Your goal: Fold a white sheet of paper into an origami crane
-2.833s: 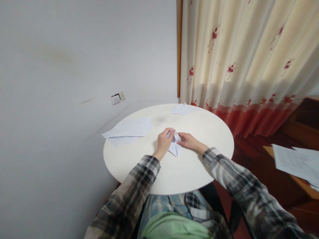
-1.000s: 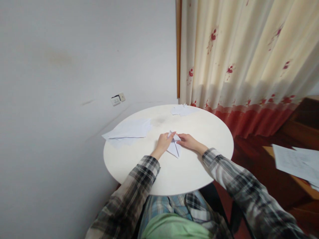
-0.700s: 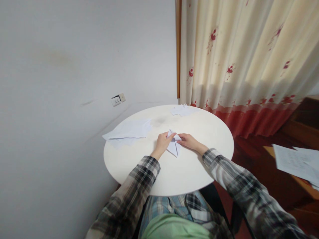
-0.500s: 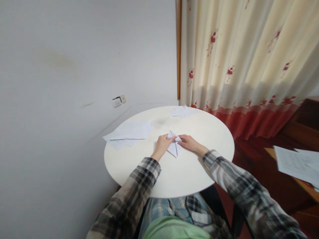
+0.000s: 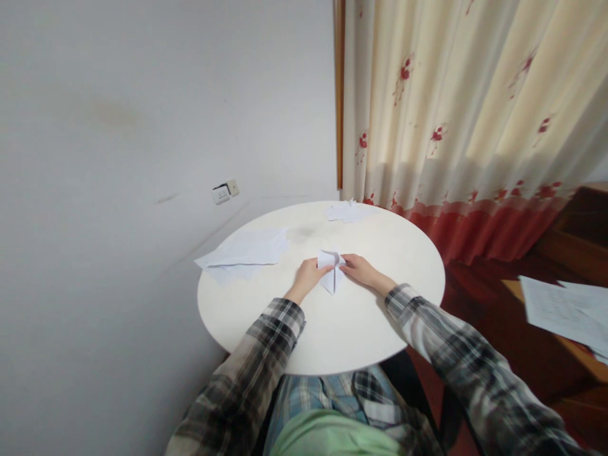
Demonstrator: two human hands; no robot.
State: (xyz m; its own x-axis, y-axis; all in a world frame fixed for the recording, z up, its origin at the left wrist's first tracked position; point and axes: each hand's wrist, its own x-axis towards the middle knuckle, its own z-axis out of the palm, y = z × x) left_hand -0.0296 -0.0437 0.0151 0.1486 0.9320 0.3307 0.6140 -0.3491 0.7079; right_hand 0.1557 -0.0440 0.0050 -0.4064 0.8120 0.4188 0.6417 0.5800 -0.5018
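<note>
A small folded sheet of white paper (image 5: 331, 283) is between my hands over the middle of the round white table (image 5: 342, 345). Its upper part stands up in curved flaps, and its lower end comes to a point towards me. My left hand (image 5: 310, 276) grips the left side, thumb on the near face. From the right, my right hand (image 5: 360, 268) pinches the other side with thumb and fingers. The fingertips behind the paper are partly hidden.
A stack of white paper (image 5: 247, 248) lies at the table's left edge. Several paper pieces (image 5: 344, 211) lie at the far edge. Beyond stand a wall with a socket (image 5: 221, 194) and a flowered curtain (image 5: 437, 95). Printed sheets (image 5: 560, 310) rest on a wooden surface at right.
The paper's top has gone from a flat pointed shape to raised, opened flaps. Both hands keep their hold at nearly the same place.
</note>
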